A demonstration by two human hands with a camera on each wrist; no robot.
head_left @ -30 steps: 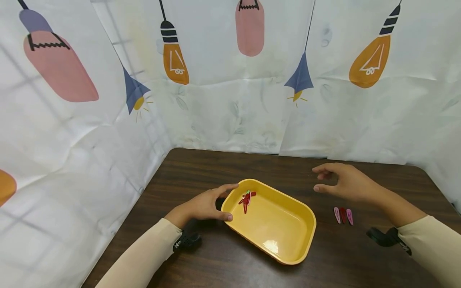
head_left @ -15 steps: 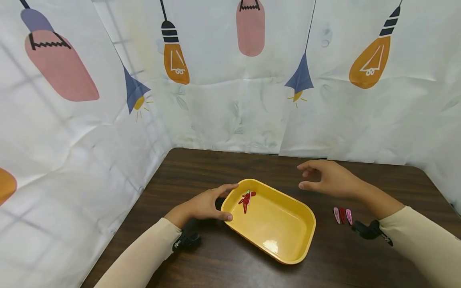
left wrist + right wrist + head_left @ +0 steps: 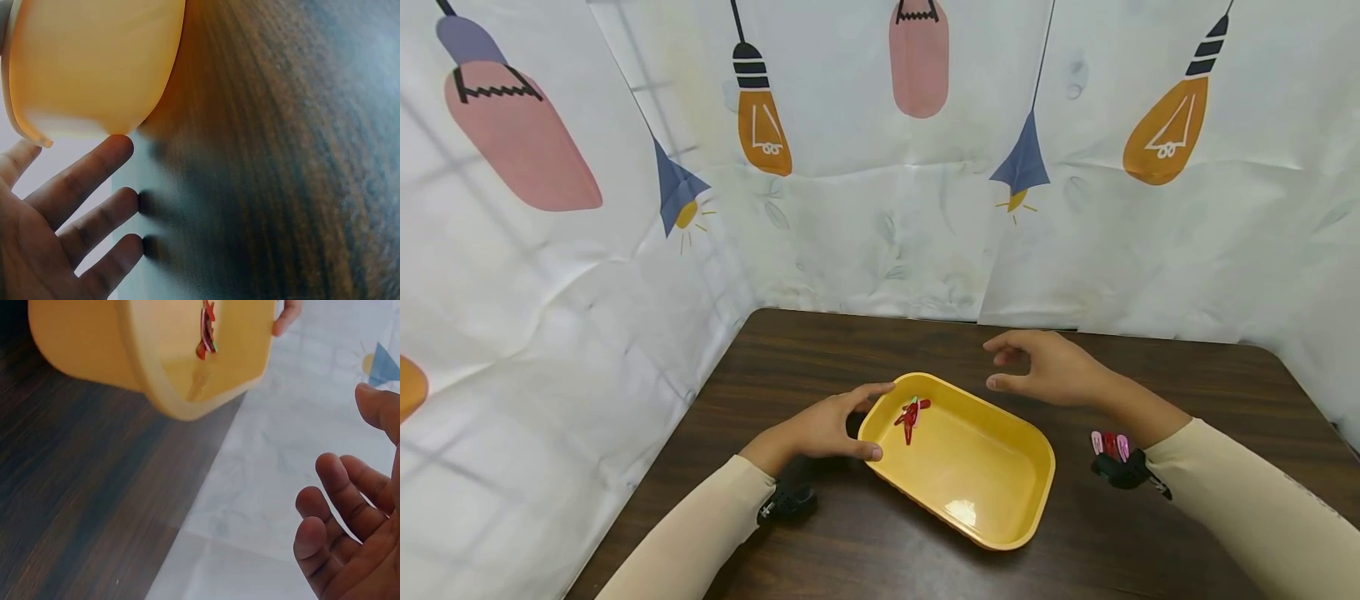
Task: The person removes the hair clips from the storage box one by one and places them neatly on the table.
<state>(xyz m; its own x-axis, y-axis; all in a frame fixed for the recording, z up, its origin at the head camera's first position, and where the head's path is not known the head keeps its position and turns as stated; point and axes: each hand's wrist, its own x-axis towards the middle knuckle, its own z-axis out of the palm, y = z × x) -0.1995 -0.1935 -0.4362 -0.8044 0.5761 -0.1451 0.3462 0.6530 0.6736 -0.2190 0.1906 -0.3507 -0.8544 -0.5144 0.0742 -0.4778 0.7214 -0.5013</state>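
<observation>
A yellow plastic tray (image 3: 966, 467) sits at an angle on the table. In its far left corner lies a small heap of snap hair clips (image 3: 912, 415), mostly red, with pink and a touch of green. My left hand (image 3: 823, 427) is spread at the tray's left end, thumb and index finger touching the rim; in the left wrist view its fingers (image 3: 87, 178) look fairly straight. Beyond the tray's far right side my right hand (image 3: 1045, 367) hovers with loosely bent fingers and nothing between them. Under the right wrist lie pink and red clips (image 3: 1109, 443), partly hidden.
The dark wood-grain table (image 3: 865, 342) has a printed white cloth (image 3: 880, 242) hanging behind it and along its left side. Black straps with camera mounts sit on both wrists, over cream sleeves (image 3: 1240, 475).
My right hand has moved left, away from the clips on the table towards the tray, and its wrist mount now covers part of them. The left hand and tray stay put.
</observation>
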